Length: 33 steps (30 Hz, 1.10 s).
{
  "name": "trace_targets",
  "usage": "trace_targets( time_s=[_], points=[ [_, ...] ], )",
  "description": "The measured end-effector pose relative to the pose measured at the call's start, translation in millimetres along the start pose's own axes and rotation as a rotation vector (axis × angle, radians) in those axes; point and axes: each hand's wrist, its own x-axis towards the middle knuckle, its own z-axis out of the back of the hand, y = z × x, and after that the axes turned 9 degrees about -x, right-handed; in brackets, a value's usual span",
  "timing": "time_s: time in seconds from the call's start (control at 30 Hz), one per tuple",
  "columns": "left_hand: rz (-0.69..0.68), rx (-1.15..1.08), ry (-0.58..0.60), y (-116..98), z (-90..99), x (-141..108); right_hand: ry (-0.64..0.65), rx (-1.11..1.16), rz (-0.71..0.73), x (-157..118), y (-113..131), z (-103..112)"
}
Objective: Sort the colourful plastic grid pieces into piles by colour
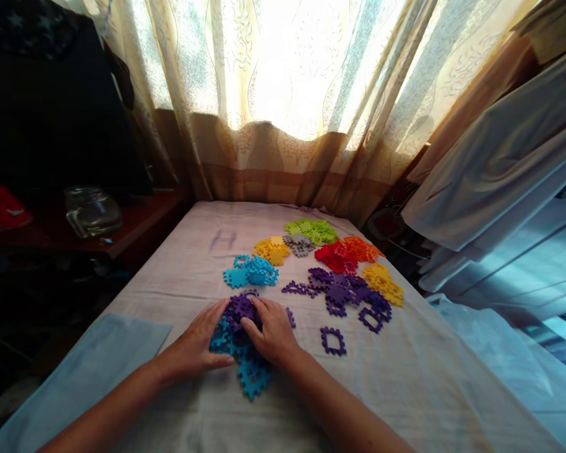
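A heap of toothed, gear-edged plastic building pieces lies in front of me. Purple pieces [242, 308] are on top, and dark blue pieces [253, 376] spread out below them. My left hand [198, 343] rests against the heap's left side, its thumb stretched away from the fingers. From the right, my right hand [274, 330] closes its thumb and fingers on the purple pieces; its palm hides part of the heap. A loose square purple frame piece [333, 341] lies to the right of this hand.
Sorted piles sit farther back on the cloth-covered surface [179, 270]: light blue [255, 270], yellow [271, 250], grey [299, 245], green [311, 231], red [337, 257], orange [362, 248], more yellow [383, 283] and purple [339, 291]. A glass jug [93, 212] stands left; clothes [500, 138] hang right.
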Motion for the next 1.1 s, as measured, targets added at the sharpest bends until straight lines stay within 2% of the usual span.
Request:
trace_targets(
  time_s=[0.07,0.13,0.23,0.27,0.37,0.47,0.6,0.7,0.8,0.93,1.03,1.1],
  points=[
    [-0.005,-0.005,0.02,4.3,6.8,-2.0,0.002,-0.009,0.013,11.1,-10.6,3.9],
    [-0.007,0.022,0.01,-2.8,11.8,1.5,-0.007,-0.077,-0.029,24.7,-32.1,12.8],
    [-0.06,0.12,-0.029,-35.1,11.4,13.6,0.039,-0.273,-0.148,40.1,-66.3,28.3],
    [-0.102,0.139,-0.003,-49.1,8.5,18.4,0.069,-0.319,-0.148,41.6,-74.0,32.0],
    [-0.237,0.147,0.166,-85.5,-6.1,32.0,0.114,-0.322,-0.02,32.5,-81.6,34.3],
    [-0.264,0.165,0.238,-98.5,-19.8,42.0,0.073,-0.199,0.086,9.0,-76.8,26.9],
    [-0.214,0.219,0.19,-87.2,-24.7,42.4,-0.028,-0.131,0.018,-22.9,-73.8,14.3],
    [-0.225,0.228,0.118,-75.8,-22.1,34.7,-0.055,-0.171,-0.014,-33.0,-70.1,4.8],
    [-0.192,0.205,0.02,-65.1,-15.6,30.2,-0.043,-0.169,0.018,-27.5,-58.1,-5.3],
    [0.011,0.143,-0.131,-46.1,-3.4,38.4,-0.027,-0.153,0.029,-8.9,-34.2,-16.0],
    [0.14,0.055,-0.149,-32.2,2.8,47.2,0.005,-0.123,0.038,0.3,-19.6,-18.0],
    [0.15,0.002,-0.142,-26.8,5.2,49.7,0.036,-0.096,0.053,2.1,-14.8,-16.8]
  ],
)
